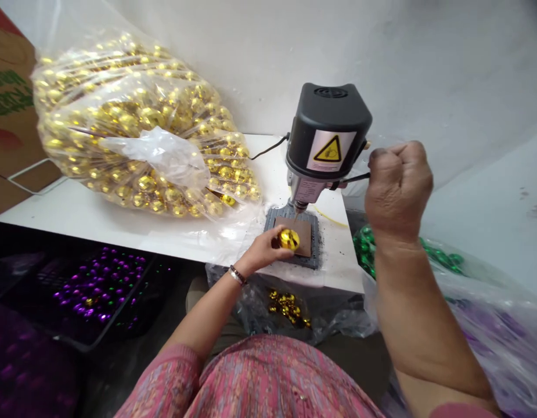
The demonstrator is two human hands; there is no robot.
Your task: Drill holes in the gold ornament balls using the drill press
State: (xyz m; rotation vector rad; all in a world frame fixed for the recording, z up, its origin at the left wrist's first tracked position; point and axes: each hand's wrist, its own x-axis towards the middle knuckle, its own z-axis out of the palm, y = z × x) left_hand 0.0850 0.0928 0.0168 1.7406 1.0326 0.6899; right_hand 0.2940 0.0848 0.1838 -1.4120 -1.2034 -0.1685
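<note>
My left hand [268, 248] pinches a shiny gold ball [289, 239] just in front of the drill bit, over the brown board [303, 237] on the drill's ridged grey base [314, 262]. Above it stands a small black bench drill press [331, 116] with a yellow warning triangle on its housing. Its thin bit [297, 216] points down behind the ball; I cannot tell whether they touch. On the right, my right hand [399, 191] is closed in a fist around the end of the drill's black lever [356, 177].
A large clear bag [141, 128] of gold balls fills the left of the white table [176, 235]. Gold balls [289, 307] lie in plastic below the front edge. Purple balls [100, 287] sit in a dark crate at lower left. Green balls [364, 249] are bagged at right.
</note>
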